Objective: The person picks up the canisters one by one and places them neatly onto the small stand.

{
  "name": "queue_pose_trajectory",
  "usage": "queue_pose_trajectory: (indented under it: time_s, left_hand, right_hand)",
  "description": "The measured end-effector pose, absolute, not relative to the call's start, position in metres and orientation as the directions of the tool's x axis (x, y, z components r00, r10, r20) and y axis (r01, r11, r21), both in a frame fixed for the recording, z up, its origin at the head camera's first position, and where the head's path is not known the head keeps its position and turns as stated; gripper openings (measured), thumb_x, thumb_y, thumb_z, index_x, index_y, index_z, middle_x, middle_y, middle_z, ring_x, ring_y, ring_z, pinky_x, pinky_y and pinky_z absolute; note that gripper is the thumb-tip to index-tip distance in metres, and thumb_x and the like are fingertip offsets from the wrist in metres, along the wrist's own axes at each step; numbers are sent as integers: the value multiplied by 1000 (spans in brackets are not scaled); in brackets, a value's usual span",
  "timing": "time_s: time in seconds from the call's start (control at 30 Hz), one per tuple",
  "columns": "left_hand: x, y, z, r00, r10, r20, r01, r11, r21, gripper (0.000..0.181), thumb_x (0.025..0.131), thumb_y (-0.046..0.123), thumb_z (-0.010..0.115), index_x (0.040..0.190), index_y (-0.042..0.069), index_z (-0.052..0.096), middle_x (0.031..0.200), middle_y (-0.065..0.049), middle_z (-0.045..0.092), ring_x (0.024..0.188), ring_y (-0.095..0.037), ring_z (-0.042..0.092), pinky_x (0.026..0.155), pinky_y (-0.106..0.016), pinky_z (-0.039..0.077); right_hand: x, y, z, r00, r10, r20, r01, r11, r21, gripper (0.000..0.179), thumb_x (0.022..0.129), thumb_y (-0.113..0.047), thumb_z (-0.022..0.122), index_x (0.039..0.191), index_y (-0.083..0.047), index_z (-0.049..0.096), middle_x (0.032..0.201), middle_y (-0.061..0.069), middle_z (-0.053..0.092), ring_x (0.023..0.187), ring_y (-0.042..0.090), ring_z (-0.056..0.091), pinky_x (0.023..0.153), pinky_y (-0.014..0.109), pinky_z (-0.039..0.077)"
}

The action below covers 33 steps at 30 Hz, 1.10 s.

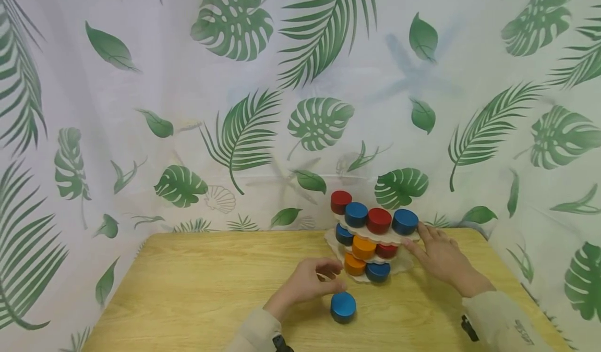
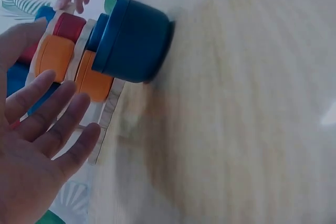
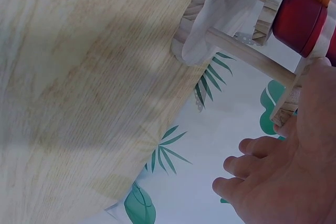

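A tiered wooden stand (image 1: 405,263) with wavy-edged shelves stands right of centre on the table. Several round lidded tins in red, blue and orange sit on its levels, among them a red tin (image 1: 379,221) and an orange tin (image 1: 363,247). At the right end of the top shelf, my right hand (image 1: 443,258) pinches the shelf's edge between thumb and fingers. A single blue tin (image 1: 343,306) rests on the tabletop in front of the stand. My left hand (image 1: 310,281) hovers beside and behind this tin, its fingers loosely spread and holding nothing.
The wood-grain table (image 1: 197,289) reaches back to a white curtain (image 1: 291,75) with green leaf prints. A round wooden post (image 3: 252,56) supports the stand's top shelf near my right hand.
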<state>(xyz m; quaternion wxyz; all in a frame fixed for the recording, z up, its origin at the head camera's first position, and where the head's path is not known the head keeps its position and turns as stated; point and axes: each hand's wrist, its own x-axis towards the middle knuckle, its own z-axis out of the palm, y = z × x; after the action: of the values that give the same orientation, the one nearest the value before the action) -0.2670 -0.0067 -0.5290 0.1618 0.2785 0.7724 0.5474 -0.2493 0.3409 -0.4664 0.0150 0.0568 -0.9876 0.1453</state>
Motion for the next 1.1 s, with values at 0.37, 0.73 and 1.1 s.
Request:
queue_pose_trajectory:
  time_s: [0.37,0.73,1.1]
  left_hand:
    - [-242,-16,-535,-719,695,-29,257,304,917,64,86,36,88,142,15,65,139,-2,69,121,-6,62,103,-24,53]
    - [-234,-15,-548,-744,668,-11,253,297,921,66,85,30,90,143,16,63,128,16,70,115,3,61,106,-23,51]
    - [-232,-16,-552,-765,642,-42,215,317,924,63,84,26,91,141,16,65,129,16,69,116,3,60,107,-23,50]
  right_hand:
    - [-248,346,-470,-994,-98,39,-105,953,-285,89,111,-59,36,157,17,29,160,43,30,143,69,28,110,85,26]
    - [-248,343,-469,-994,-104,42,-112,953,-281,89,111,-59,36,157,17,28,160,43,31,142,70,28,110,85,27]
    - [-251,341,-471,-991,-113,65,-127,954,-270,87,111,-57,36,157,17,29,159,43,32,142,70,29,110,84,27]
